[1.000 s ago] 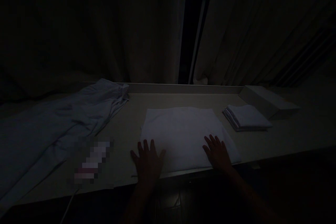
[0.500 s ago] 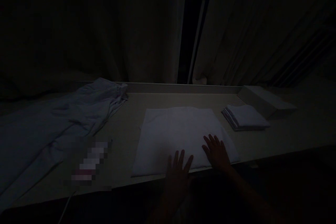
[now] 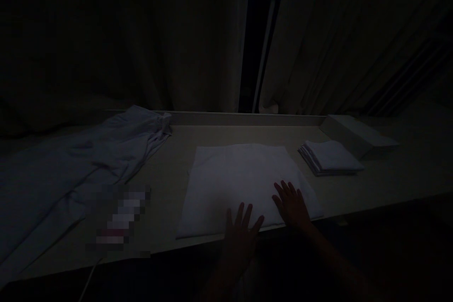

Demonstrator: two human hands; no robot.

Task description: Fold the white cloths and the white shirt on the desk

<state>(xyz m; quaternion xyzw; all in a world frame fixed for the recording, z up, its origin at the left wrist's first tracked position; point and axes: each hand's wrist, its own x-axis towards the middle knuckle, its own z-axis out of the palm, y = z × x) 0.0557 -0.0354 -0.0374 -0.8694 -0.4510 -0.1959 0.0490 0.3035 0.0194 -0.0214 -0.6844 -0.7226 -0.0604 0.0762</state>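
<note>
A white cloth lies spread flat, roughly rectangular, at the front edge of a pale table. My left hand is at the cloth's near edge, fingers spread and holding nothing. Over the near right part of the cloth is my right hand, its fingers apart and its palm down, with nothing held. To the right of the cloth sits a small folded stack of white cloth. The scene is very dim, so contact between the fingers and the fabric is hard to judge.
A large crumpled pale garment covers the table's left side. Near it lies a pixelated object with a white cable running off the front edge. A white box stands at the back right. Dark curtains hang behind.
My left hand has shifted very slightly, its thumb a little further right. My right hand and the cloth look almost the same.
</note>
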